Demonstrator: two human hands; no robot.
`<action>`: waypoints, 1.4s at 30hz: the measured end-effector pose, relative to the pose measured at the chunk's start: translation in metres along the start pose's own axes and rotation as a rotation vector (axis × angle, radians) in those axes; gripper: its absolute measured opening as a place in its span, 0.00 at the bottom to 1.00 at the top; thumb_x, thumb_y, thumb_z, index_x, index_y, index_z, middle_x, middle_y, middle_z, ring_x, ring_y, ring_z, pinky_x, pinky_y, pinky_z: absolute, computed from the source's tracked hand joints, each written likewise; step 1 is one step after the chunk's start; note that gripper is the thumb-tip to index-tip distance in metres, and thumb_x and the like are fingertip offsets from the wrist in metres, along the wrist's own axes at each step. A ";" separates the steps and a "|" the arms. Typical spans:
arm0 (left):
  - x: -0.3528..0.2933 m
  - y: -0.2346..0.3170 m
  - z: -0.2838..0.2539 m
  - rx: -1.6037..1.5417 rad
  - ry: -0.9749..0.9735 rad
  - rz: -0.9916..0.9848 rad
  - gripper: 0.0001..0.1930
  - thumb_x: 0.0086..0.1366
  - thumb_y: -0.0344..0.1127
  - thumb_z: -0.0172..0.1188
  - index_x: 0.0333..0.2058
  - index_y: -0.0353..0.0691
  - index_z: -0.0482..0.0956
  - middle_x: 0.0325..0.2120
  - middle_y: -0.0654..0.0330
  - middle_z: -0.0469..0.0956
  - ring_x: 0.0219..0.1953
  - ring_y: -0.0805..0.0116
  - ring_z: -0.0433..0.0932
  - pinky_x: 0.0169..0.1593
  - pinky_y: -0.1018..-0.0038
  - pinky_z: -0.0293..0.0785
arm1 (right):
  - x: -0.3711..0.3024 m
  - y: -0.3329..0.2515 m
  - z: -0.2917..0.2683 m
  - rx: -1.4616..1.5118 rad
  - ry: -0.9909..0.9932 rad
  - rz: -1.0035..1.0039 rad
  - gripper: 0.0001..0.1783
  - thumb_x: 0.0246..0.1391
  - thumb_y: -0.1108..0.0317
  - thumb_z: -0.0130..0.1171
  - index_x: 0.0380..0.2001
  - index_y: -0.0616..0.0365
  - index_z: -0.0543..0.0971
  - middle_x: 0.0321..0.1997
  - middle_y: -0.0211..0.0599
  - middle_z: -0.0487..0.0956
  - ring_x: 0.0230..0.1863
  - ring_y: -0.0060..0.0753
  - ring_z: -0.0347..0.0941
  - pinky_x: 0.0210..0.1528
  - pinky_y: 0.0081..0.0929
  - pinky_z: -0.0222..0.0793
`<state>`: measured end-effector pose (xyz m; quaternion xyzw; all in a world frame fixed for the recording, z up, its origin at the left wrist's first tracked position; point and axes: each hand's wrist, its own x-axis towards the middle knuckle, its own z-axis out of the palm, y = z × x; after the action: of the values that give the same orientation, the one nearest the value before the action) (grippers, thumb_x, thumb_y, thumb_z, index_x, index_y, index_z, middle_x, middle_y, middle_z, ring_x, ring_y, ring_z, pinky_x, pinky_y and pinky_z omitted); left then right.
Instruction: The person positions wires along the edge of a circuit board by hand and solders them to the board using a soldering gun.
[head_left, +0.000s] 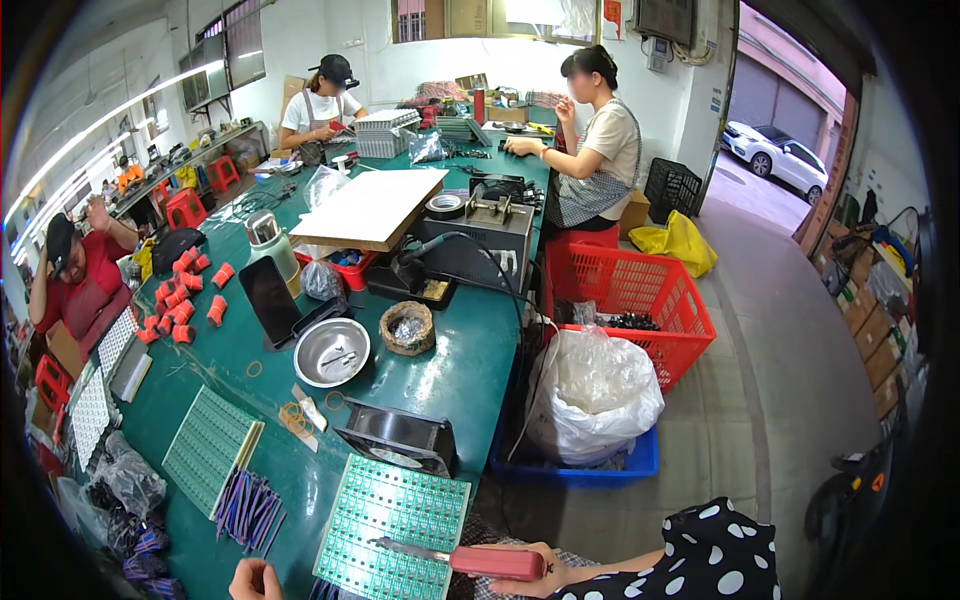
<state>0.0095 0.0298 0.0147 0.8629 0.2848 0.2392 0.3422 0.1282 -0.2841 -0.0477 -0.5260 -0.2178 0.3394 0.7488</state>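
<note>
My right hand grips a red-handled tool with a long, narrow grey metal end. That end points left over a green circuit board panel lying at the front of the table; I cannot tell whether it touches. At the bottom edge, my left hand shows only curled fingers, left of the panel, and whatever they may hold is hidden. A bundle of purple and dark wires lies just beyond it, beside a second green panel. Behind the nearer panel stands a black fan.
The green table holds a metal bowl, a round brown dish, a soldering iron, a phone and red-orange rolls. Right are a red crate and white sack. Several people sit around.
</note>
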 end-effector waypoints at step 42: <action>-0.041 -0.060 -0.002 -0.544 0.084 -0.168 0.05 0.60 0.26 0.52 0.34 0.33 0.74 0.19 0.65 0.70 0.21 0.79 0.67 0.27 0.82 0.65 | -0.009 0.004 0.028 -0.121 -0.021 -0.091 0.21 0.50 0.78 0.56 0.50 0.61 0.70 0.37 0.31 0.78 0.27 0.16 0.70 0.28 0.16 0.66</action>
<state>-0.0410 0.0405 -0.0368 0.7020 0.2944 0.3134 0.5677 0.1019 -0.2726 -0.0415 -0.5564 -0.2696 0.2966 0.7279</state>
